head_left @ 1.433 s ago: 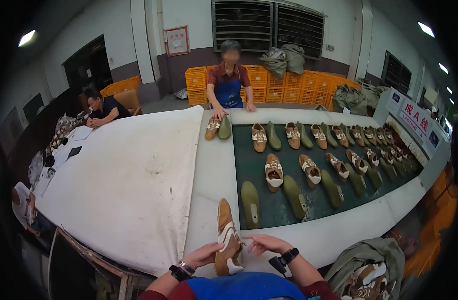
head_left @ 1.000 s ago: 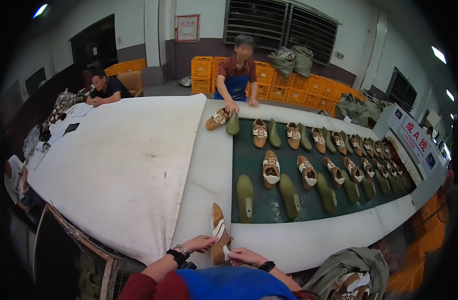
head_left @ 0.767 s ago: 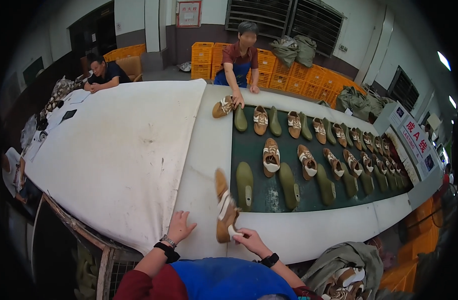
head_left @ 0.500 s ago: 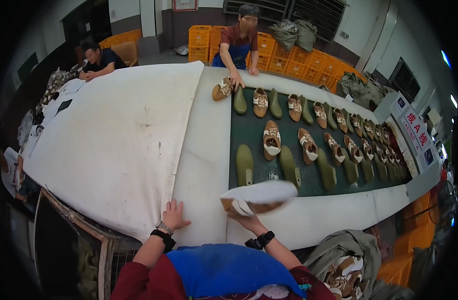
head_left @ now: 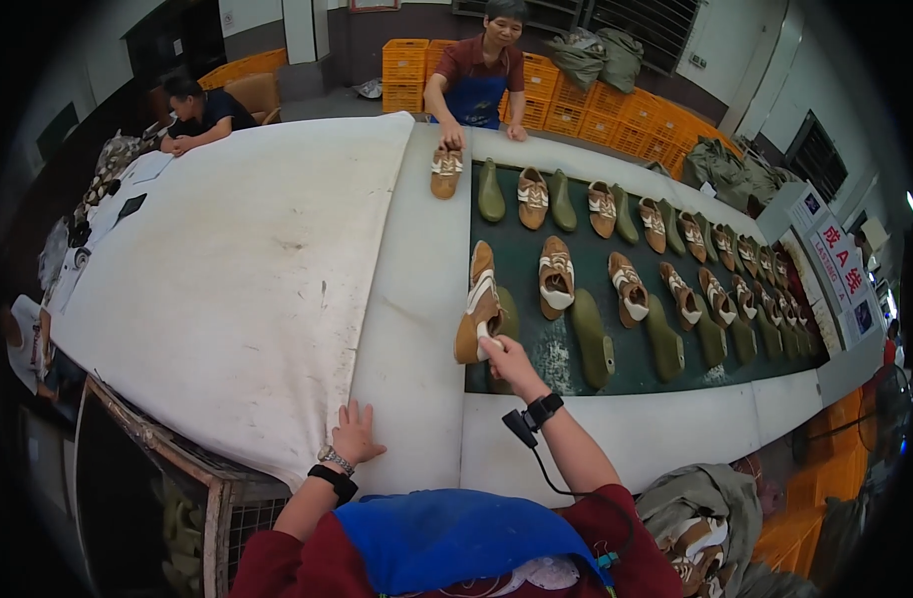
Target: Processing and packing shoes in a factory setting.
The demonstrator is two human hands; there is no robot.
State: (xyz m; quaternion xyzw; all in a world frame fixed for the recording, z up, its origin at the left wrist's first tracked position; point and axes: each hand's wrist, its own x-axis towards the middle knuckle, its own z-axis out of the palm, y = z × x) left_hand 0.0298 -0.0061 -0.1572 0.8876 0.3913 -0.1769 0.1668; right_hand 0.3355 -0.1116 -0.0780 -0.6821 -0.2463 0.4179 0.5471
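My right hand (head_left: 511, 363) grips a brown sneaker (head_left: 479, 307) with white stripes by its heel, toe pointing away from me. The shoe hangs over the left edge of the dark green conveyor belt (head_left: 531, 344), partly hiding a green shoe last (head_left: 506, 319) behind it. Flat on the white tabletop (head_left: 406, 399) rests my left hand (head_left: 356, 437), fingers spread, with nothing in it. Beyond the held shoe, brown sneakers (head_left: 556, 277) alternate with green lasts (head_left: 593, 339) in two rows along the belt.
Across the table a co-worker holds another sneaker (head_left: 446, 174) at the belt's far left corner. A second person leans on the far left edge. White cloth (head_left: 247, 249) covers the left tabletop. A grey sack (head_left: 720, 498) of shoes stands at my right; orange crates (head_left: 606, 105) line the wall.
My right hand has carried the sneaker away from me, from the near edge to the belt's left end, turning it upright. The co-worker's shoe has turned toe toward me. My left hand stays put.
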